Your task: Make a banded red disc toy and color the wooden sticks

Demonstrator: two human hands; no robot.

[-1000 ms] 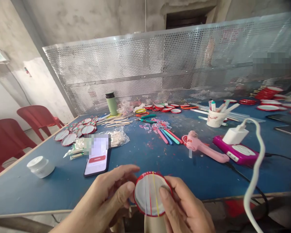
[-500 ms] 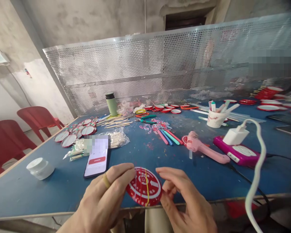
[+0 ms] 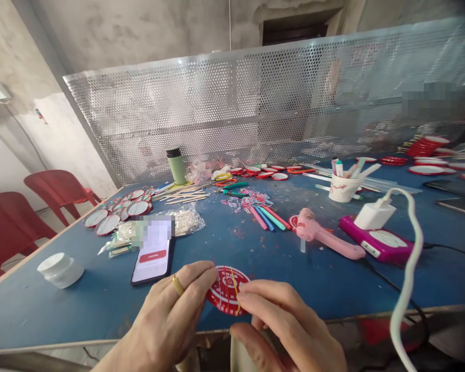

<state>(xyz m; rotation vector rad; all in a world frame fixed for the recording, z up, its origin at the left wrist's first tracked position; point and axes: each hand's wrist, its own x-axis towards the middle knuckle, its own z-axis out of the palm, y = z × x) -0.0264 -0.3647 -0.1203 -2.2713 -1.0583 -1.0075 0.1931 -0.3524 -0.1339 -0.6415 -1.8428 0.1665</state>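
A round red pocket mirror (image 3: 225, 305), its printed face up, is tilted over the front edge of the table. Thin bands cross its face, among them a yellow rubber band (image 3: 235, 281). My left hand (image 3: 174, 305) grips the mirror by its left edge; a gold-coloured ring is on one finger. Over the right side of the mirror, the fingertips of my right hand (image 3: 282, 320) touch the face close to the yellow band. The right thumb is apart from those fingers, below the rim. The underside of the mirror is hidden.
A phone (image 3: 153, 256) and a white jar (image 3: 61, 270) lie to the left, near more round mirrors (image 3: 107, 225). Ahead are small loose bands (image 3: 256, 199), pens (image 3: 271, 219) and pliers (image 3: 232, 192). A pink glue gun (image 3: 329, 240), purple power strip (image 3: 375, 243) and white cable (image 3: 408, 279) occupy the right.
My right hand has moved left, its fingers now over the mirror's face at the yellow band instead of at the right rim. The mirror tilts flatter in my left hand.
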